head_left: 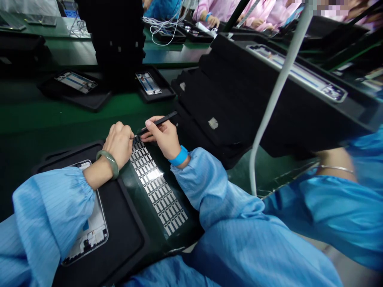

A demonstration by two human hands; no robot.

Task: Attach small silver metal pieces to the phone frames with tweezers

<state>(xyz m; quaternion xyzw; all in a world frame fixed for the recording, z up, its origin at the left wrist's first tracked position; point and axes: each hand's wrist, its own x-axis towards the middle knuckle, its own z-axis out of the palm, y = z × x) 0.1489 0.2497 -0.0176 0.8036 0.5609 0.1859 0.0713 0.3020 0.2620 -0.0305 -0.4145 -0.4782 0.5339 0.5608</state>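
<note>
My right hand (164,137) grips a pair of black tweezers (167,118), their tips pointing left at the far end of a sheet of small silvery-grey parts (158,187). The parts sit in rows on a clear backing. Close by, my left hand (119,145) is closed, its fingertips meeting the tweezer tips at the top of the sheet; what they pinch is hidden. Under my left forearm, a phone frame (100,227) lies in a black tray (128,235), partly covered by my sleeve.
Two black trays with phone frames (77,81) (149,83) lie on the green bench (24,111) ahead. A tall black tray stack (119,36) stands behind. More stacked trays (206,99) lean at right, by a grey cable (273,99) and a co-worker's arm (336,165).
</note>
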